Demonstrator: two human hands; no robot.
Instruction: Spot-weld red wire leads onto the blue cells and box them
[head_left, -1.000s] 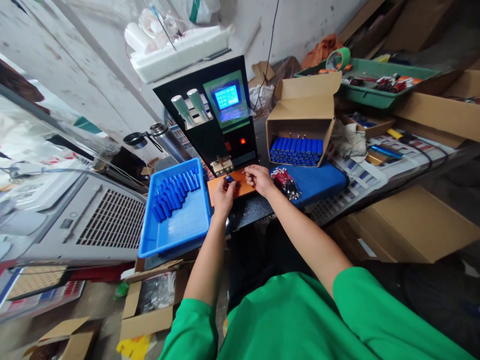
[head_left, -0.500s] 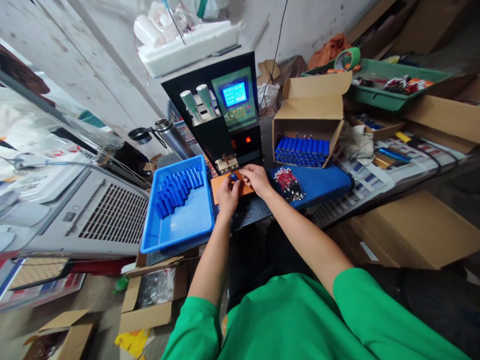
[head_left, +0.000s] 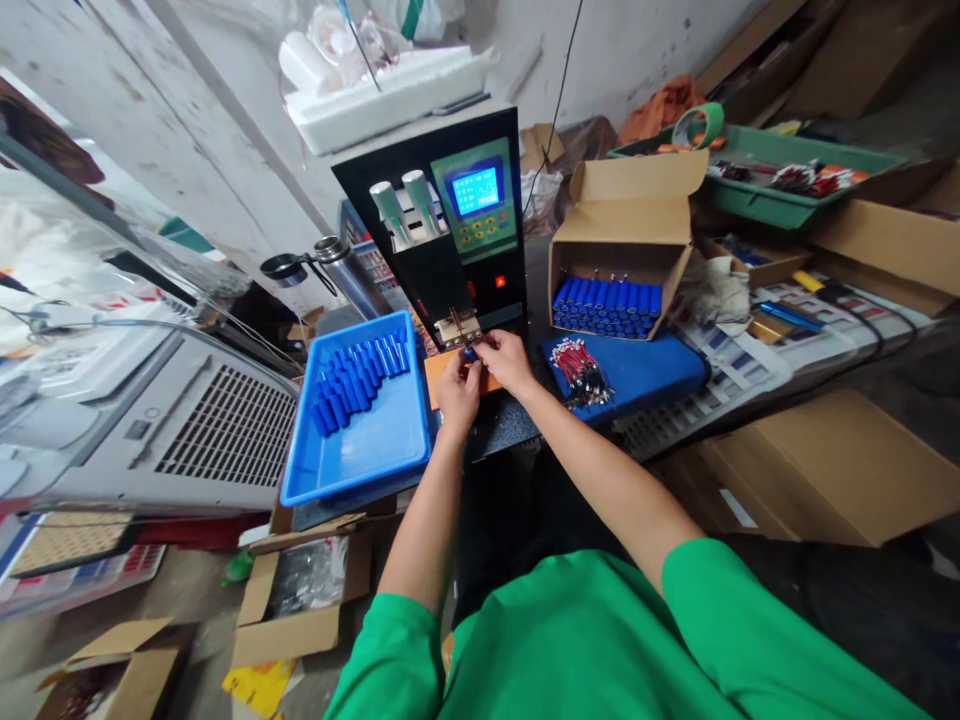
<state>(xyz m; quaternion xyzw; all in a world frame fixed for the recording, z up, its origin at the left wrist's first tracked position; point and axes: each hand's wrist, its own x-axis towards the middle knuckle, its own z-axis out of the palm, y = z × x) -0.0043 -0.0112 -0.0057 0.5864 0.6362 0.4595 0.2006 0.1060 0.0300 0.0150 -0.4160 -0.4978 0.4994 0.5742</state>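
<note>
Both my hands meet just below the welding tip (head_left: 459, 325) of a black spot welder (head_left: 450, 230) with a lit blue screen. My left hand (head_left: 457, 388) is closed on a small blue battery cell (head_left: 469, 353), held upright over an orange pad (head_left: 439, 368). My right hand (head_left: 508, 360) pinches the same cell from the right, fingers pressed together; whether it also holds a wire is too small to tell. A bundle of red-and-black wires (head_left: 581, 368) lies on a blue mat (head_left: 645, 362) right of my right hand.
A blue tray (head_left: 367, 440) with several blue cells stands to the left. An open cardboard box (head_left: 619, 255) of blue cells sits behind the mat. A green tray (head_left: 757, 175), cartons and papers crowd the right; a grey vented unit (head_left: 217, 440) is at left.
Both hands have moved the blue cell up off the orange pad and closer under the welder's tip. The view has shifted slightly.
</note>
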